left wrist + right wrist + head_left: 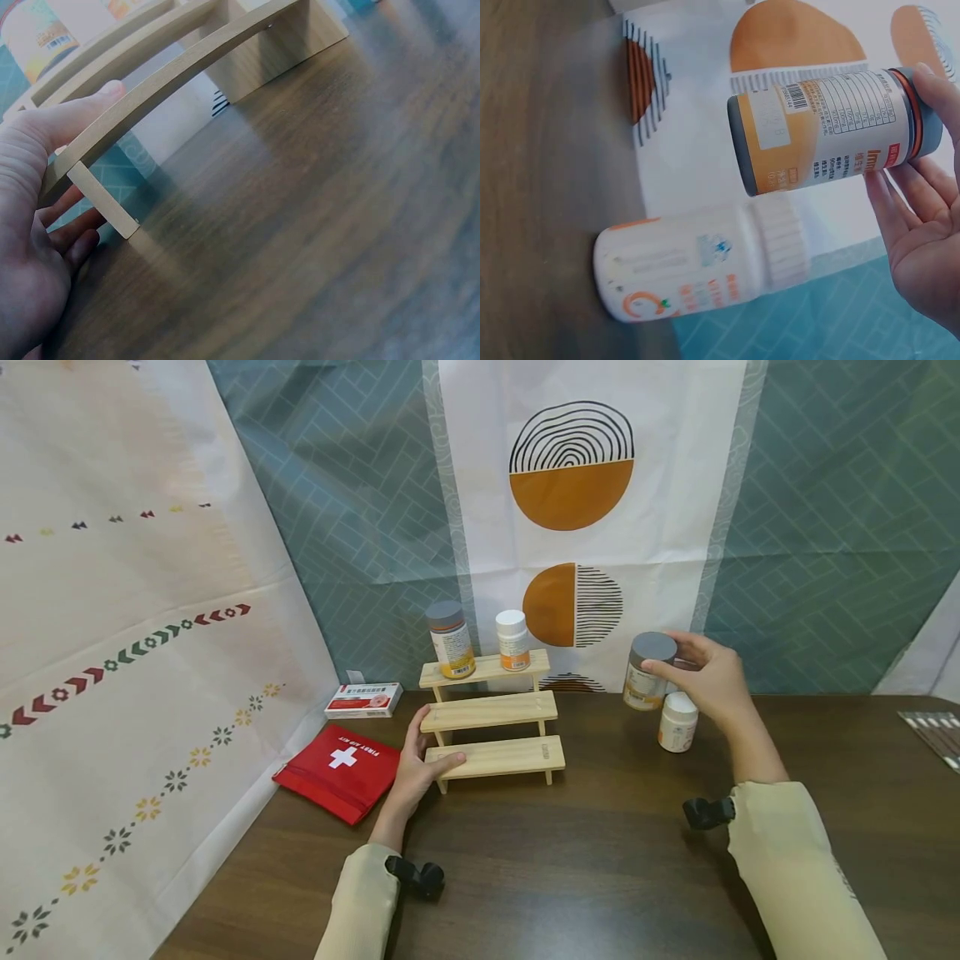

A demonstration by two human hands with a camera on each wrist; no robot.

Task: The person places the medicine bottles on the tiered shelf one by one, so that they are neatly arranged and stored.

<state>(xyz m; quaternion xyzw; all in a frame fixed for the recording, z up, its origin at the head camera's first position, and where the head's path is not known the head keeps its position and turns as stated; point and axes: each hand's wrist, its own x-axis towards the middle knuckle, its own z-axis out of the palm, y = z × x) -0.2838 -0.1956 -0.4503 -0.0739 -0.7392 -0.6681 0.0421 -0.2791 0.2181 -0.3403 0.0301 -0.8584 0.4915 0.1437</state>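
A three-step wooden display rack (pixel 491 712) stands on the table. My left hand (pixel 412 768) grips its left end, thumb on the lowest step and fingers at the side; the left wrist view shows the thumb over the wooden board (pixel 176 71). On the top step stand a grey-lidded bottle (pixel 452 643) and a smaller white pill bottle (pixel 513 642). My right hand (pixel 708 677) holds another grey-lidded supplement bottle (pixel 825 131) by its lid, raised off the table. Below and beside it, a white pill bottle (pixel 701 262) stands upright on the table.
Left of the rack lie a red first aid pouch (pixel 345 772) and a white-and-red medicine box (pixel 363 700). At the far right edge is a pack of cotton swabs (pixel 933 733). Patterned cloth (pixel 360 510) hangs behind the dark wooden table (pixel 570 860).
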